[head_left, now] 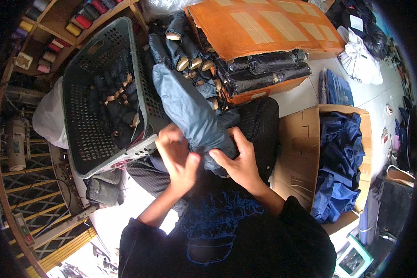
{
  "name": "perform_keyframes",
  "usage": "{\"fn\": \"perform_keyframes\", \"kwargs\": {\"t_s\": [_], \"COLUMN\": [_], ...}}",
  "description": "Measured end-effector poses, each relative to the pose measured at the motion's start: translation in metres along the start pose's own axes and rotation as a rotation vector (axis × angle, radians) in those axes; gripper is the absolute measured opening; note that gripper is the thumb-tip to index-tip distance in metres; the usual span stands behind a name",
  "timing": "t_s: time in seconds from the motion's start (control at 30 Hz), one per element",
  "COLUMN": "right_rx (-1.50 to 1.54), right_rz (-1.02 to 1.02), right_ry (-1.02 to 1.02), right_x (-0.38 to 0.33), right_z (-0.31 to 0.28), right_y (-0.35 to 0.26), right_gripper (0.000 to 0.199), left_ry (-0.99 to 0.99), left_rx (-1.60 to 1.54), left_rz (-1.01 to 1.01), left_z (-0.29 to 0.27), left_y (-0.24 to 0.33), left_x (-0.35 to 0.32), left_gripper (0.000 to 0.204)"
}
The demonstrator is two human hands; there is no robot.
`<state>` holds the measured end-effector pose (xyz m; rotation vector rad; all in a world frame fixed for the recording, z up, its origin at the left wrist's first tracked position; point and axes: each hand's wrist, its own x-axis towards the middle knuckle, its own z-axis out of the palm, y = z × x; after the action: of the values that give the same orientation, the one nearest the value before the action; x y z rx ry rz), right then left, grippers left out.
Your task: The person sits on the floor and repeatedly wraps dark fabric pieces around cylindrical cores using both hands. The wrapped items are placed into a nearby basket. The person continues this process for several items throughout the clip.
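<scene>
A long bundle of shiny blue-grey fabric [185, 104] slants up and to the left in front of my chest. Wrapped round its lower right side is my right hand [243, 162], the thumb pressed on the near face. My left hand [178, 160] curls against the lower left side, slightly blurred, with its fingertips partly hidden. Just beyond lie several similar dark blue rolls [180, 46] with tan ends. To the left, a dark green perforated basket [146, 92] holds more small dark rolls [120, 88] with tan tips.
An orange-brown carton [264, 28] with taped flaps stands at the back, dark plastic-wrapped packs [264, 67] in its open side. On the right, an open cardboard box [299, 162] holds dark blue fabric [340, 157]. Thread spools [83, 21] fill a wooden shelf at upper left.
</scene>
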<state>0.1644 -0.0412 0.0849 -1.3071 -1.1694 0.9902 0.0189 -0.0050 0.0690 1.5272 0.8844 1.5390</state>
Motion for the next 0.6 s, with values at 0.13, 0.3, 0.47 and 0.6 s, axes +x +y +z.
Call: {"fn": "perform_keyframes", "kwargs": {"t_s": [0.13,0.3,0.47,0.6], "right_rx": [0.123,0.466,0.612,0.445], "right_rz": [0.091,0.43,0.631,0.469], "right_ry": [-0.108,-0.285,-0.349,-0.279], "right_x": [0.0,-0.005,-0.004,-0.004], "right_z": [0.003,0.009,0.008,0.008], "right_y": [0.001,0.025,0.015,0.014], "right_gripper": [0.041,0.047,0.049,0.052], "left_ry": [-0.115,-0.13,-0.116,-0.086], "left_rx": [-0.475,-0.569,-0.445,-0.462], "left_rz": [-0.68,-0.626,-0.68,-0.646], "left_z": [-0.005,0.011,0.017,0.021], "left_y": [-0.007,0.008,0.022,0.024], "left_x": [0.008,0.021,0.027,0.022], "left_gripper": [0.078,0.061,0.052,0.038]}}
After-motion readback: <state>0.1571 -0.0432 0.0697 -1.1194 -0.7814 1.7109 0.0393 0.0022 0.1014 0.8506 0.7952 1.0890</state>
